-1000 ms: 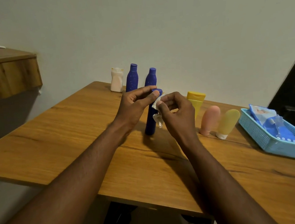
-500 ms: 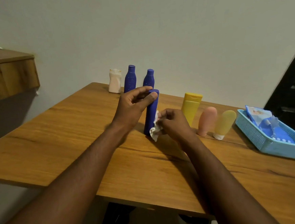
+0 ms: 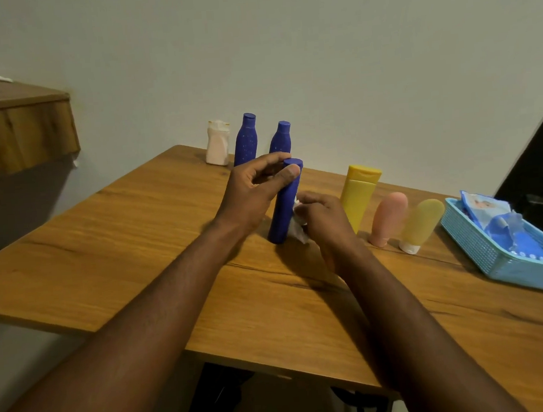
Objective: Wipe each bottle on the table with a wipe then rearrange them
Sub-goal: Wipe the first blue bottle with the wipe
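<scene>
Here the blue bottle (image 3: 284, 204) is held upright on the table (image 3: 137, 249), pinched below its cap by the left hand (image 3: 255, 187), seemingly as a brace; the wipe (image 3: 298, 233) is clamped against its lower side by the right hand's (image 3: 324, 216) curled fingers.

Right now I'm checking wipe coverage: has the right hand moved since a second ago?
Yes. The right hand with the wipe has slid down the held blue bottle, from level with the yellow bottle cap to its lower half.

The left forearm (image 3: 160, 296) and right forearm (image 3: 401, 309) are bare along their whole visible length; the left grip (image 3: 249, 191) and right grip (image 3: 324, 216) are bare too.
</scene>
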The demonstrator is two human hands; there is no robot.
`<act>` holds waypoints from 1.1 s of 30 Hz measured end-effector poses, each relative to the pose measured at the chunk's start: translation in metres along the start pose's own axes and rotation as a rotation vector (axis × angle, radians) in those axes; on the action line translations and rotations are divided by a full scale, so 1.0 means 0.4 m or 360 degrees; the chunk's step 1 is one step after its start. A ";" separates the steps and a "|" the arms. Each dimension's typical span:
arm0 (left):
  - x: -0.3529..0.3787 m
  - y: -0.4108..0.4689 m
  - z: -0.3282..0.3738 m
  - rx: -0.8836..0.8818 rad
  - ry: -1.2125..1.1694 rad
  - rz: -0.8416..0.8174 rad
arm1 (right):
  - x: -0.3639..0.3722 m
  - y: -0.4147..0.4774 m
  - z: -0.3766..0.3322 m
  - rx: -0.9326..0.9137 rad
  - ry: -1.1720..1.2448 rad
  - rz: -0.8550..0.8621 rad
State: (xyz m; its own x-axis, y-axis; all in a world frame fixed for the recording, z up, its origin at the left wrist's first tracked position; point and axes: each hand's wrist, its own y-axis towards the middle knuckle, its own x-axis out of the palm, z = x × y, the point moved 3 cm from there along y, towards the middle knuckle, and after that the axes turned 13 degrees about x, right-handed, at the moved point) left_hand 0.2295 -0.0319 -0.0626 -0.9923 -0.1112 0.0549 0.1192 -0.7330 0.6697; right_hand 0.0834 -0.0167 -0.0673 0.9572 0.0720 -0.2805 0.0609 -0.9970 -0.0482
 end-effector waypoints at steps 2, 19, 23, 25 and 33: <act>-0.001 -0.001 0.002 0.0003 -0.0003 0.0022 | 0.005 0.001 0.002 0.0121 -0.0147 -0.0041; 0.000 -0.003 0.003 0.0116 0.0204 -0.0007 | -0.008 0.005 0.011 0.0012 -0.0107 0.0149; -0.004 -0.008 0.007 0.0165 0.0276 0.0035 | -0.023 0.006 -0.004 -0.0241 0.0085 0.0337; -0.005 -0.006 0.004 0.0205 0.0315 0.0064 | -0.023 0.001 -0.018 -0.0379 0.0229 0.0324; -0.011 0.002 -0.013 0.0205 0.0378 0.0201 | -0.023 0.021 -0.003 -0.0249 0.0110 0.0179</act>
State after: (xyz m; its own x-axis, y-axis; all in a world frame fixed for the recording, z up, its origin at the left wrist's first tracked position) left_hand 0.2341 -0.0354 -0.0663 -0.9322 -0.3614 -0.0208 0.2210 -0.6136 0.7580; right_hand 0.0756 -0.0258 -0.0639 0.9773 -0.0367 -0.2089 -0.0093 -0.9914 0.1308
